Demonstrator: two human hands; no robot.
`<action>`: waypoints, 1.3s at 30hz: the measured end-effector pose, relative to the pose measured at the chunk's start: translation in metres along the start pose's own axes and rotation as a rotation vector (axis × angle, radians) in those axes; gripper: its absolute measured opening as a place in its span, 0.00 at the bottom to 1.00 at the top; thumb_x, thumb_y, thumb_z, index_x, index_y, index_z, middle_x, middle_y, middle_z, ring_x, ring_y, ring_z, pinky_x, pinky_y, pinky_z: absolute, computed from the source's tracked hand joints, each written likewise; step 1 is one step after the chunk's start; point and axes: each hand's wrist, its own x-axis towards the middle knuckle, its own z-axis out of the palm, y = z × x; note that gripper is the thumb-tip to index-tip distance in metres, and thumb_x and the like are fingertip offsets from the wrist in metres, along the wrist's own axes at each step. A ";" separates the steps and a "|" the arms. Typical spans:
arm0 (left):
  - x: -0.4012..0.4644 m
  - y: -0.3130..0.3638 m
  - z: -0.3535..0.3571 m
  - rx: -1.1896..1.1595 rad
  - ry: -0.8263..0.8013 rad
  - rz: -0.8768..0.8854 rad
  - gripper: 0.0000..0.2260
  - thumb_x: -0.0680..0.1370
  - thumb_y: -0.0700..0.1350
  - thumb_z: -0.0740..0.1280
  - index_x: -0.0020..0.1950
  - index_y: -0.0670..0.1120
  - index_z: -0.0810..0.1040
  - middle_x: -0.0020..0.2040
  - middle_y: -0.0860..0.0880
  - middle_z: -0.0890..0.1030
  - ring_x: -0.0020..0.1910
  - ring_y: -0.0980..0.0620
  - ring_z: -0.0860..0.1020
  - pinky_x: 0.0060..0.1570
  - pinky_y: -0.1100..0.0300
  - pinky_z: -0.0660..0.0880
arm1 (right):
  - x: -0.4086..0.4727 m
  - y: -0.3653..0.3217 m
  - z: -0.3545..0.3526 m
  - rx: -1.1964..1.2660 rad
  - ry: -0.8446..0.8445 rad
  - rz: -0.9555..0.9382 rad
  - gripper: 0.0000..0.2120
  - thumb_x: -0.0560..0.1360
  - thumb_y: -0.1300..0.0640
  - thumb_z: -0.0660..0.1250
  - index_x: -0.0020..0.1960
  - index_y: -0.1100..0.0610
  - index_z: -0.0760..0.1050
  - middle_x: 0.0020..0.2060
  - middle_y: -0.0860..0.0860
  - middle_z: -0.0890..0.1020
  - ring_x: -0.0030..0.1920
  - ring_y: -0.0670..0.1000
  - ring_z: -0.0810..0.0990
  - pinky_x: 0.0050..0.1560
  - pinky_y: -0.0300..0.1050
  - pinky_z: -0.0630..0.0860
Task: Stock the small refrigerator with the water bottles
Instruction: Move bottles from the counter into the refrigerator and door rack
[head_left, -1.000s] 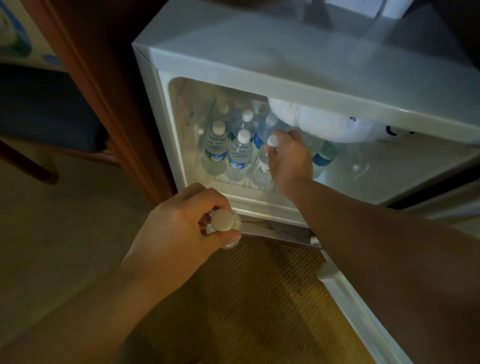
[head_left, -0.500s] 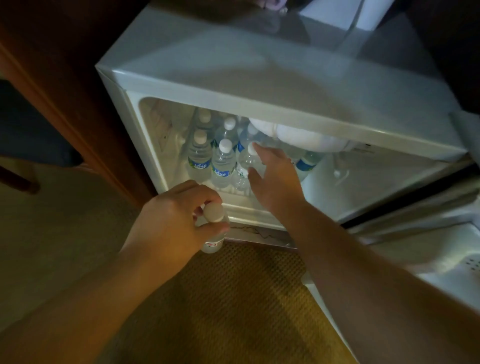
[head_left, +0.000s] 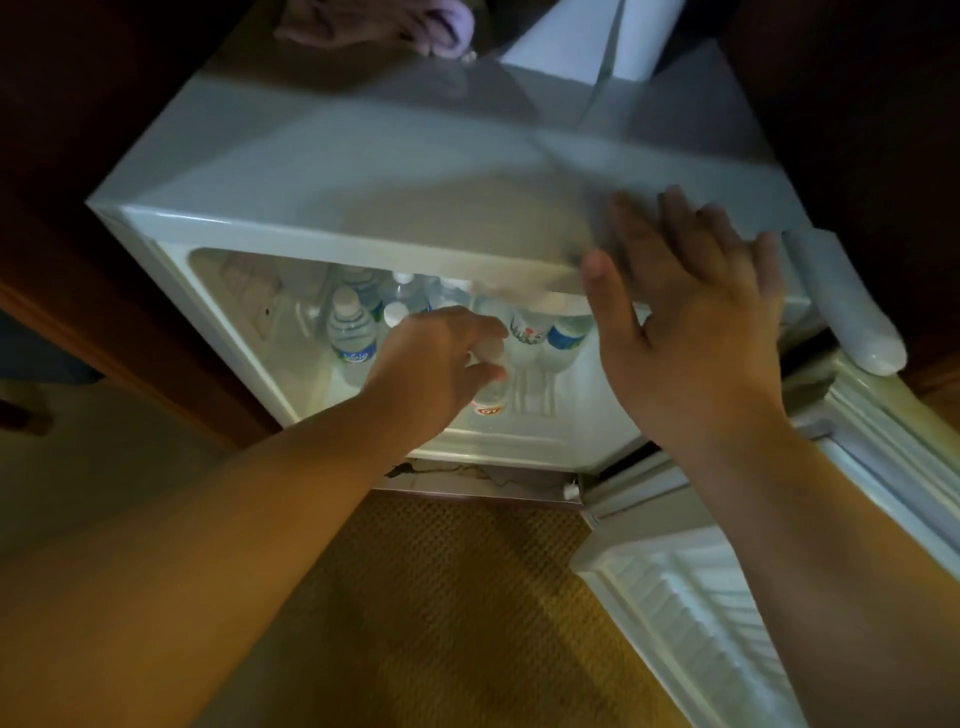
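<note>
The small white refrigerator (head_left: 363, 171) stands open, seen from above. Several clear water bottles with white caps and blue labels (head_left: 352, 332) stand on its floor at the left and back. My left hand (head_left: 436, 364) reaches inside the opening and is shut on the neck of a water bottle with a red label (head_left: 489, 400), held upright near the front middle. Spread flat with fingers apart, my right hand (head_left: 691, 322) lies over the front right edge of the refrigerator's top and holds nothing. Two more bottles (head_left: 566, 338) hang partly hidden under the top edge.
The refrigerator door (head_left: 727, 597) swings open to the lower right, its ribbed inner side up. A woven tan mat (head_left: 467, 597) covers the floor in front. Dark wooden furniture (head_left: 104, 322) flanks the left side. A white paper (head_left: 587, 47) lies at the refrigerator's back.
My left hand carried the red-label bottle from in front of the refrigerator into its opening. My right hand came out of the refrigerator and rose to the top's front right edge.
</note>
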 end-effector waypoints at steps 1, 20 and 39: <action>0.008 0.003 0.006 0.031 -0.027 0.006 0.14 0.78 0.45 0.76 0.63 0.48 0.84 0.61 0.47 0.84 0.58 0.46 0.83 0.63 0.46 0.79 | -0.001 0.004 0.002 0.000 -0.003 -0.019 0.28 0.84 0.36 0.48 0.80 0.46 0.65 0.79 0.55 0.66 0.80 0.60 0.60 0.79 0.62 0.52; 0.074 -0.020 0.055 0.521 -0.110 0.123 0.09 0.81 0.40 0.69 0.61 0.43 0.83 0.53 0.42 0.86 0.53 0.42 0.84 0.52 0.53 0.79 | 0.000 0.014 0.012 0.065 0.067 -0.053 0.26 0.83 0.34 0.50 0.78 0.40 0.67 0.76 0.51 0.70 0.77 0.59 0.64 0.73 0.56 0.59; -0.117 0.058 0.001 0.431 -0.041 -0.180 0.25 0.85 0.54 0.60 0.83 0.56 0.62 0.81 0.52 0.66 0.80 0.49 0.62 0.75 0.48 0.68 | 0.009 0.006 -0.023 0.040 -0.349 -0.004 0.29 0.83 0.35 0.46 0.83 0.40 0.52 0.84 0.52 0.53 0.83 0.59 0.49 0.80 0.59 0.45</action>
